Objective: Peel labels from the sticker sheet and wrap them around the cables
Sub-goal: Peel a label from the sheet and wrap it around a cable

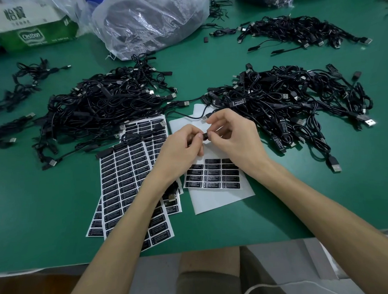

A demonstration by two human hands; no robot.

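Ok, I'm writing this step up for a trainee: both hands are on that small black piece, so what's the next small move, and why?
Probably press the label flat around its cable. The left hand and right hand both pinch it above the partly used sticker sheet, so the wrap looks under way, not finished.

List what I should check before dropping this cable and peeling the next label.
1. Grip: left hand and right hand both pinch the controller: ok.
2. Label wrapped fully round it: cannot tell, fingers hide it.
3. Labels left on the open sheet: ok.
4. Spare sheets beside it: ok.
5. More cables in the left pile: ok.
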